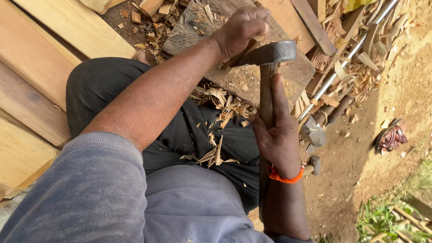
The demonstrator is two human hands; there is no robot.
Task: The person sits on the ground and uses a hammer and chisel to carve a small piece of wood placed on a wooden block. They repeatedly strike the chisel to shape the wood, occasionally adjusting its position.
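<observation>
A wooden piece (255, 45) is clamped in the left hand (240, 29) and held against the chopping block (252, 76) above the lap; the adze handle (266, 108) is gripped by the right hand (276, 135), fingers closed round it, thumb laid up the shaft, with the metal head (270, 53) touching the left hand's piece. Wood shavings (220, 108) are scattered over the black trousers (108, 85) and the ground; no containers are seen. Hammers (313, 132), a metal rod (346, 58), planks (31, 67) and a sandal (392, 136) lie around.
</observation>
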